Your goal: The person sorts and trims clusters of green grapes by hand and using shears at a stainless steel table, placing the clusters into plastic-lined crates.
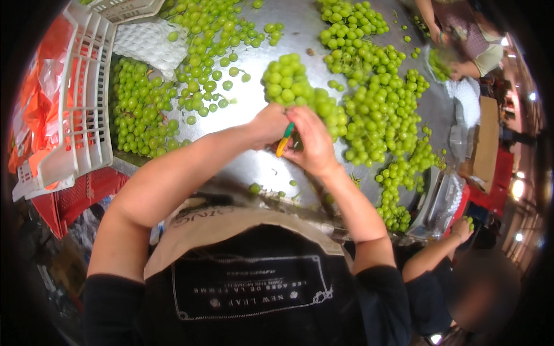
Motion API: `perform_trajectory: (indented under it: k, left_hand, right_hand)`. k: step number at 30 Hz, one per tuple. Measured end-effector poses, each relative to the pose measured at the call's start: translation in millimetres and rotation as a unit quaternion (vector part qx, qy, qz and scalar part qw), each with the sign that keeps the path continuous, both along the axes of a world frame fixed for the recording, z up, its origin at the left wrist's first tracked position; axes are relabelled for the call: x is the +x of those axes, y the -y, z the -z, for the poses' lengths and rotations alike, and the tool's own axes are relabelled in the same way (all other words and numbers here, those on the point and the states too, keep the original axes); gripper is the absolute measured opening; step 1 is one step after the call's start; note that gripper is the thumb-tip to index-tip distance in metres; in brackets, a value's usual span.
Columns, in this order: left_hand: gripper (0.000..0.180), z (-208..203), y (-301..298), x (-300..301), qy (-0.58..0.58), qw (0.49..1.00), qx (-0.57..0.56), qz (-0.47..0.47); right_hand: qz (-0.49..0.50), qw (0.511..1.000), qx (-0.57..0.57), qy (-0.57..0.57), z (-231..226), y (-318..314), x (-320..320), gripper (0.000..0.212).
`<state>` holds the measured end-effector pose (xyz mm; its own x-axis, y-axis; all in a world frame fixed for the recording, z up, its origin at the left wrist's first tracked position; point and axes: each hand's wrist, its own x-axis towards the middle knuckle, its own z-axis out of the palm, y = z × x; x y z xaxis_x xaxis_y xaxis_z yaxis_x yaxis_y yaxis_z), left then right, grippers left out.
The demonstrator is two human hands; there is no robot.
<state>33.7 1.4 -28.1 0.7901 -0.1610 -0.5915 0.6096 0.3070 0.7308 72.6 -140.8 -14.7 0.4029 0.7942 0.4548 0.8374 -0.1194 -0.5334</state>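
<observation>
Both of my hands meet over the metal table, close behind a bunch of green grapes point(287, 78) that is slightly blurred. My left hand point(270, 126) is closed at the near end of this bunch and appears to hold it by the stem, which is hidden. A small pair of snips with green and orange handles point(283, 143) sits in my right hand point(313, 144), between its fingers and thumb. The blades cannot be seen. More grapes of the bunch point(329, 112) extend just beyond my right fingers.
Bunches of grapes point(384, 112) cover the table point(254, 106) to the right; loose grapes point(213, 34) lie to the left. A white plastic crate point(86, 92) and white foam netting point(151, 43) stand there too. Clear plastic boxes point(435, 202) line the right edge. Two co-workers handle grapes at right.
</observation>
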Motion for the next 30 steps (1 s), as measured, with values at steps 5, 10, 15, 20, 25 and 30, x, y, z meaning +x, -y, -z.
perform_trajectory:
  k: [5,10,15,20,25,30]
  left_hand:
    - [0.013,-4.7,-0.2,-0.1,0.003,1.000,-0.009,-0.011]
    - [0.014,-10.1,1.6,-1.7,-0.011,0.998,-0.031,-0.054]
    - [0.013,-9.7,-3.0,1.3,-0.001,1.000,-0.015,0.005]
    - [0.015,4.2,0.4,0.6,-0.014,0.997,-0.074,-0.029]
    - [0.025,8.1,0.3,-6.9,-0.051,0.998,-0.040,0.004]
    - [0.033,-18.4,-22.7,-12.0,-0.086,0.982,0.057,0.160]
  right_hand:
    - [-0.011,1.000,0.002,-0.008,-1.2,1.5,2.7,0.073]
    - [-0.004,1.000,0.006,-0.021,-2.5,1.5,0.7,0.073]
    - [-0.004,1.000,-0.029,0.005,-3.5,3.7,1.7,0.079]
    - [0.010,0.997,-0.075,0.027,-23.7,-2.7,-7.9,0.084]
    - [-0.003,0.999,-0.040,0.017,-10.2,4.5,-4.7,0.078]
    - [-0.002,0.999,-0.046,0.017,-14.2,2.9,-2.5,0.068]
